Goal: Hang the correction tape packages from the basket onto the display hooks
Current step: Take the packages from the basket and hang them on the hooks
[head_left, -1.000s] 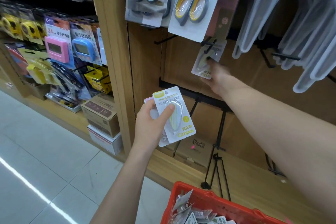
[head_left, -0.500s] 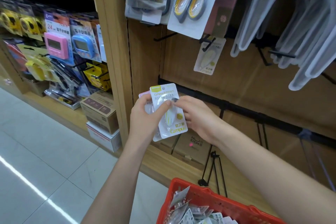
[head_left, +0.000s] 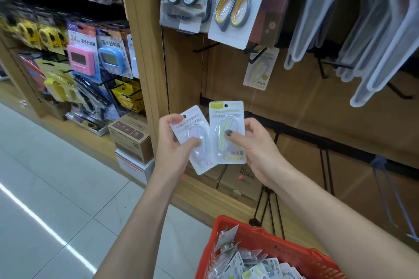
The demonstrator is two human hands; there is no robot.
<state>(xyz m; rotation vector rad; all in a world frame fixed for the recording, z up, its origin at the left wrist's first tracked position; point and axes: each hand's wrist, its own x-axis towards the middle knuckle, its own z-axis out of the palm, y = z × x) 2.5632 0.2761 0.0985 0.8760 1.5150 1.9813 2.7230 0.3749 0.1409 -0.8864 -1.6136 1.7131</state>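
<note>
While the shelves at far left, hung with timers (head_left: 84, 61) and other carded goods, play no part in the step, they are noted as background only. Nearer the middle, the left hand (head_left: 174, 142) is seen gripping a pink package (head_left: 192, 138), thumb pressed on the clear blister and fingers curled behind the card; the card is tilted, its hang hole uppermost. Just beside it, edges overlapping slightly, a yellow package (head_left: 227, 131) is held upright by the right hand (head_left: 254, 145), thumb on the blister, fingers wrapped round the card's right edge. Above and to the right, one yellow package (head_left: 260, 69) is already hung on a black hook (head_left: 255, 55) beneath the scissors (head_left: 233, 0). At lower right, many more packages are heaped in the red basket (head_left: 272, 244).

Judgement: the step in hand is taken to be the hanging of the yellow package by the right hand. It is advised that the card be kept upright, its hole left uncovered by the fingers, and that the hole be lined up with the hook tip before the card is slid back. The scissors cards overhanging the hook should be avoided. The pink package is best kept for a separate, empty hook (head_left: 205, 47).
</note>
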